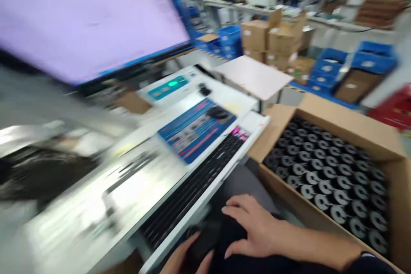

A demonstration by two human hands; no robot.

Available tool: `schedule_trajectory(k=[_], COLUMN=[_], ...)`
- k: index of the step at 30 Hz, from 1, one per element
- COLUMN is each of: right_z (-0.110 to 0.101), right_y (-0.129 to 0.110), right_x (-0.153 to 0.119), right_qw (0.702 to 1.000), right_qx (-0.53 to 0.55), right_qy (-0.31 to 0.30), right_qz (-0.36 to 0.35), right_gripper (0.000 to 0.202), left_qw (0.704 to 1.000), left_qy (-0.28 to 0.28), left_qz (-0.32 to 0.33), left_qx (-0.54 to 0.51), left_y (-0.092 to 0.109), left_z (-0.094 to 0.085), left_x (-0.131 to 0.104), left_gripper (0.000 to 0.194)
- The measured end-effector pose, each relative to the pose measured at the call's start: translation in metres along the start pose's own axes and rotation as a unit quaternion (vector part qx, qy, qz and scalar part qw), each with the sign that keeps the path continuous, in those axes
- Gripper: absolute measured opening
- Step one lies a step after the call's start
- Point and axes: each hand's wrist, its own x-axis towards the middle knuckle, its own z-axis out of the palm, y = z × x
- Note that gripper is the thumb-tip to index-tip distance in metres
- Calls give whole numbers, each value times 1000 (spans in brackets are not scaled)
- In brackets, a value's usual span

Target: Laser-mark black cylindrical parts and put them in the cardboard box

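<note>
My right hand is over my lap, fingers apart and thumb stretched out, with nothing visible in it. At the bottom edge my left hand is partly cut off. Its fingers are around a black object, too dark and blurred to name. Just beyond both hands is a pull-out tray with a black keyboard on it. To the right, an open cardboard box holds rows of black round parts with pale rings on top.
A computer mouse rests on a blue printed mat on the white desk. A large monitor stands at upper left. Beyond are a small white table, cardboard boxes and blue crates.
</note>
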Motion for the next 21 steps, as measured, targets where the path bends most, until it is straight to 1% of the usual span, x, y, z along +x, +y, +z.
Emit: schedule_trajectory(k=[1,2,4,6,8,9,10,12,14,15,16,17,18,19,20,21], right_z=[14,28,52,71,83,88,92,100,106,109,112,114,115,117,118,121], right_y=[-6,-8,-5,0,1,0,-1,-6,-11,-15,-18,-22,-25,-28,-30,-32], right_x=[3,6,8,6,3,2,2,5,12,17,23,29,36,45,55,66], right_qw=[999,996,991,992,994,995,995,997,998,999,999,999,999,999,1000,1000], right_qx=[-29,-55,-81,-77,-63,-58,-54,-44,-30,-25,-22,-20,-17,-14,-8,-2], right_qy=[-40,-70,-97,-94,-81,-73,-65,-49,-33,-26,-22,-19,-18,-20,-18,-12], right_qz=[-12,-23,-38,-45,-47,-46,-47,-48,-40,-37,-36,-34,-32,-28,-20,-13], right_gripper=[94,89,78,69,59,55,52,50,52,53,54,53,52,52,51,51], left_qw=[999,997,993,990,987,985,983,976,967,964,962,959,953,940,924,902], left_qy=[18,39,69,69,79,87,97,107,114,127,152,196,253,319,369,409], left_qz=[-2,30,44,10,-24,-25,-13,38,83,89,81,62,30,-20,-80,-136], left_qx=[-28,-56,-88,-120,-136,-144,-155,-184,-210,-215,-210,-196,-164,-117,-69,-9], left_y=[-2,-1,5,11,14,13,11,-1,-23,-39,-58,-79,-103,-128,-154,-178], left_z=[-5,-8,-12,-16,-18,-18,-19,-23,-31,-36,-41,-46,-49,-51,-51,-50], left_x=[-19,-32,-41,-42,-47,-51,-58,-72,-89,-98,-108,-119,-131,-144,-157,-171], left_gripper=[45,42,39,55,63,66,68,72,72,69,64,59,54,47,49,58])
